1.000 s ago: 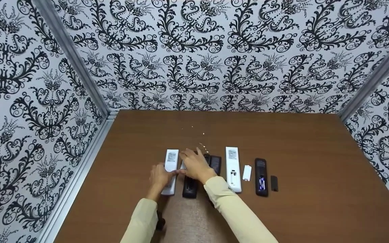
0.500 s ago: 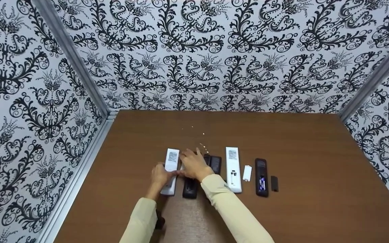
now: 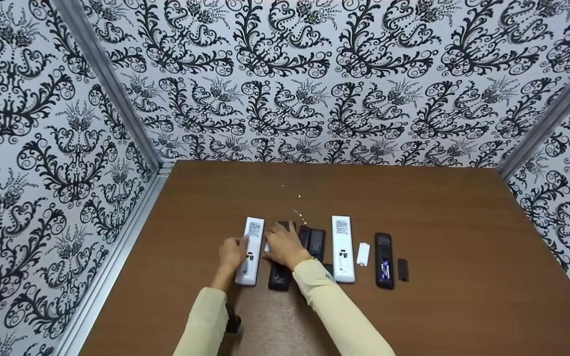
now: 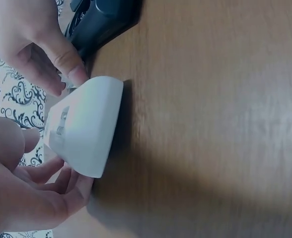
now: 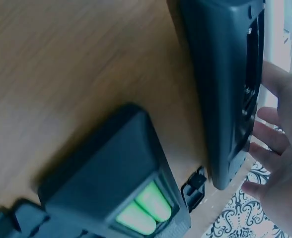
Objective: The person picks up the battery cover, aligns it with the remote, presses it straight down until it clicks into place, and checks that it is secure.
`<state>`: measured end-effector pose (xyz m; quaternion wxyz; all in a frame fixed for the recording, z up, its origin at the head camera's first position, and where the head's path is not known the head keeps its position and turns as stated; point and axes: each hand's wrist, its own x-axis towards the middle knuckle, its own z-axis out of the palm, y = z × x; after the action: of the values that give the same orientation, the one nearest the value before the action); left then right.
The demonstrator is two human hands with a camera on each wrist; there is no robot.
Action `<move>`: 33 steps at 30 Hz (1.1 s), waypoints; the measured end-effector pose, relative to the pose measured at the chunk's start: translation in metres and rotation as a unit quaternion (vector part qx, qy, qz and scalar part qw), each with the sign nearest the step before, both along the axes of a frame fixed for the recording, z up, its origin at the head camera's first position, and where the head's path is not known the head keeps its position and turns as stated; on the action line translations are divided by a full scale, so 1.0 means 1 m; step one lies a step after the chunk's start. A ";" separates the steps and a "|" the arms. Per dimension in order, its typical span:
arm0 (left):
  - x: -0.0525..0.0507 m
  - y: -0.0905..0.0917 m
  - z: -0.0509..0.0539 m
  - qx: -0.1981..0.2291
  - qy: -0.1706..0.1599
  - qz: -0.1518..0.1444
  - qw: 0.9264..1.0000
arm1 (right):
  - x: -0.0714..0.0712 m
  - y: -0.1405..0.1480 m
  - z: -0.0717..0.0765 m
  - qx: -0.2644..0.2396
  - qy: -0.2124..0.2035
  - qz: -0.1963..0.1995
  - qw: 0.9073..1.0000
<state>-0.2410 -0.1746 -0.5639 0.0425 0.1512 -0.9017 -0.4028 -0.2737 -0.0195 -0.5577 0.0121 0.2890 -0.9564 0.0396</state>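
A white remote control lies back up, its battery slot uncovered. My left hand holds it by the left side; in the left wrist view the fingers curl against its edge and the thumb is raised above the back. My right hand rests over a black remote control, partly hiding it, with relaxed fingers. A small white piece shows beside the right hand, mostly hidden. In the right wrist view, the right thumb reaches across the black remote toward the white one.
A wide black remote with green batteries lies right of the hands, beside a small black cover. Farther right are another white remote, a white cover, a black remote with batteries and a dark cover.
My left thumb has drawn back left from the white remote, so its battery slot now shows. The white remote's far end has shifted slightly right. The right hand stays nearly in place.
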 end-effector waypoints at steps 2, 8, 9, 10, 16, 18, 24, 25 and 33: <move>0.000 0.000 0.000 0.003 0.000 0.003 1.000 | 0.001 -0.001 0.000 0.003 0.009 0.000 1.000; 0.000 -0.001 -0.003 0.014 -0.002 0.010 1.000 | 0.003 -0.001 -0.002 0.016 0.036 0.002 0.999; 0.000 0.000 -0.003 0.014 0.000 0.012 1.000 | 0.003 -0.001 -0.002 0.016 0.038 0.003 0.999; 0.000 0.000 -0.003 0.016 0.001 0.012 1.000 | 0.003 -0.001 -0.002 0.014 0.039 0.004 0.999; 0.001 0.000 -0.002 0.029 0.005 0.014 0.999 | 0.004 -0.001 -0.004 0.003 0.054 0.004 0.999; 0.001 -0.002 -0.002 0.031 0.004 0.015 0.999 | 0.005 -0.001 -0.005 -0.005 0.061 0.005 0.998; -0.001 -0.005 -0.003 0.042 0.006 0.018 0.999 | 0.006 0.000 -0.009 -0.024 0.088 0.010 0.996; -0.001 -0.006 -0.003 0.050 0.005 0.020 0.999 | 0.006 0.001 -0.010 -0.028 0.091 0.012 0.995; -0.005 -0.005 -0.008 0.107 -0.015 0.022 0.994 | 0.002 0.006 -0.014 -0.054 0.126 0.003 0.991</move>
<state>-0.2464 -0.1800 -0.5723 0.0209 0.1805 -0.8503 -0.4939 -0.2714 -0.0133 -0.5720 0.1477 0.2937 -0.9428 0.0544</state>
